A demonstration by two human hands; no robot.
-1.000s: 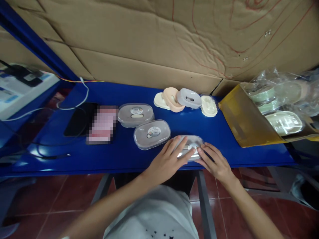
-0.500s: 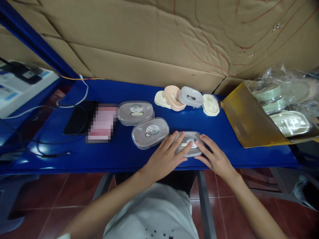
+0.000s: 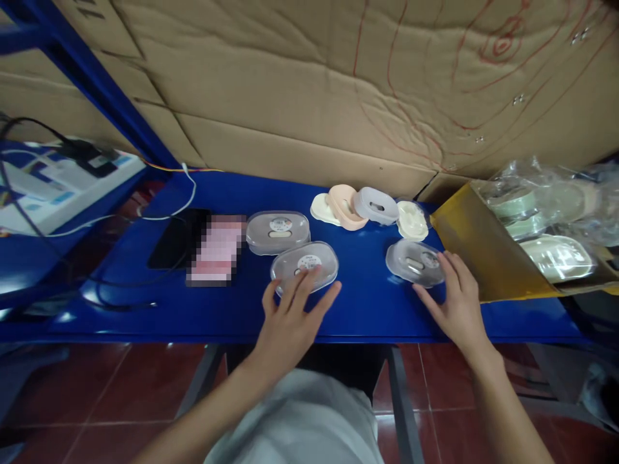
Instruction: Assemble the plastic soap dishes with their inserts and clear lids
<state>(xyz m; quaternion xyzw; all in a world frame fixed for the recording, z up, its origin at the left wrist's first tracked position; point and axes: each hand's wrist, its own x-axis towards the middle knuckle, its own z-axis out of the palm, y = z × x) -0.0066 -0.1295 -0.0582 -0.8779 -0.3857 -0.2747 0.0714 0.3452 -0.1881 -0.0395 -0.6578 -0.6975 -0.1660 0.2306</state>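
Note:
Three oval grey boxes with clear lids and round labels lie on the blue table. My left hand is over the near edge of the middle box, fingers spread. Another box lies just behind it. My right hand is open at the right end of the third box, its fingertips at the lid's edge. Whether the fingertips press on either box I cannot tell.
Behind lie a cream piece, a peach tray, a grey tray and a cream dish. A carton of wrapped boxes stands right. A blurred-out pink item, cables and a power strip are left.
The third box has moved right, away from the other two, with my right hand beside it. My left hand has left it and moved left to the middle box. The view has shifted slightly.

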